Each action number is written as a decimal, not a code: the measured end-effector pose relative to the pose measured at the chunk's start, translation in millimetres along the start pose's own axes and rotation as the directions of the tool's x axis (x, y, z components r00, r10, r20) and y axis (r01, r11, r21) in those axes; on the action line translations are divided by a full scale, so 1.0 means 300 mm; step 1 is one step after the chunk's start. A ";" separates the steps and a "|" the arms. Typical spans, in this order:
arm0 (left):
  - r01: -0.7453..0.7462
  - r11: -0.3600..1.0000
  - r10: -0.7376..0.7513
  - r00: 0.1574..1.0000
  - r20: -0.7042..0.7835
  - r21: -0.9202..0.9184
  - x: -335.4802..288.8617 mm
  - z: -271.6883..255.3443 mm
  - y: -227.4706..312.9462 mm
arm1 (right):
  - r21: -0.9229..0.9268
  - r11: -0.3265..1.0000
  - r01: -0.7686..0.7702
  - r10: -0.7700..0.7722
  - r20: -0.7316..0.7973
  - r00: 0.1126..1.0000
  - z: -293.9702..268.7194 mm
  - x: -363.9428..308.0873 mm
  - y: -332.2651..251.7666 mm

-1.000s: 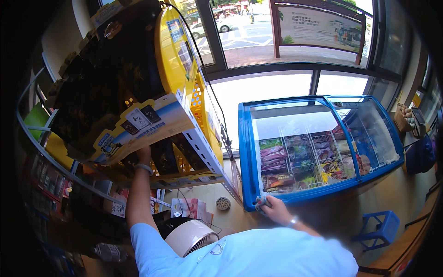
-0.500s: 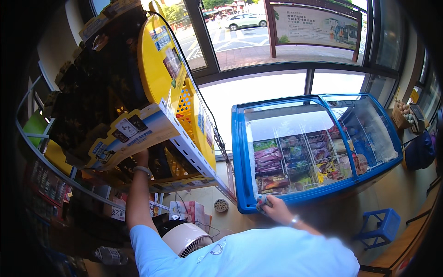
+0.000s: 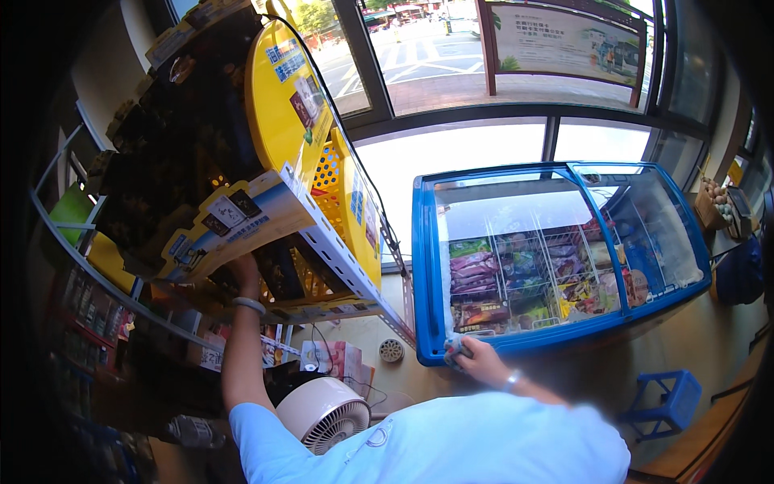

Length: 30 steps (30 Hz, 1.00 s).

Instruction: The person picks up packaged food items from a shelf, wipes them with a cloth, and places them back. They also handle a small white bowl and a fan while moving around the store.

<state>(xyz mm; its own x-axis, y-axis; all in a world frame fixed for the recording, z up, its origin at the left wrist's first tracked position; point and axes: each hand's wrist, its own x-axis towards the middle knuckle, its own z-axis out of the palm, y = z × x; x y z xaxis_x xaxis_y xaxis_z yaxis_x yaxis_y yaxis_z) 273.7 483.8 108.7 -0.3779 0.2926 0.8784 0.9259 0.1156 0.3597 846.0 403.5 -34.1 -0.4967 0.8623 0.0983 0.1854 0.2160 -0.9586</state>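
My left hand reaches into a lower shelf of a yellow display rack. The shelf's front and the dark goods around it hide its fingers. Dark packages lie just to the right of that hand. My right hand is closed around a crumpled greyish-blue cloth, which touches the near left corner of a blue chest freezer. Through the freezer's glass lid, bagged frozen goods show in wire baskets.
A white fan stands close in front of me. Behind it are boxes with a cable among them. To the right is a blue stool, and beyond the freezer a basket of round goods. Windows run along the far side.
The view has shifted slightly, so the rack and freezer sit a little further right. My left hand stays in the shelf, and my right hand keeps the cloth at the freezer's corner.
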 end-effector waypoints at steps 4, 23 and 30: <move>0.195 0.981 -0.193 0.969 0.158 0.001 0.070 -0.087 -0.014 | 0.028 1.000 0.011 -0.011 0.011 1.000 -0.006 -0.009 -0.014; 0.589 0.578 -0.568 0.787 0.240 -0.564 -0.049 -0.260 0.166 | -0.016 0.999 -0.041 0.042 0.036 0.998 0.022 -0.033 -0.010; 0.572 0.411 -0.501 0.792 0.349 -0.709 -0.046 -0.392 0.168 | -0.038 0.999 -0.026 0.030 0.097 0.995 0.083 -0.019 0.022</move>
<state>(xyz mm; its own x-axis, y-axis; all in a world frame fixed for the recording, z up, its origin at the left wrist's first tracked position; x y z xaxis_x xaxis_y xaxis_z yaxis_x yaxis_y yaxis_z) 325.2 373.8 151.7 -0.7618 0.5049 0.4058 0.1619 -0.4582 0.8740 828.9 388.7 -47.5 -0.5710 0.8198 0.0431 0.2303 0.2104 -0.9501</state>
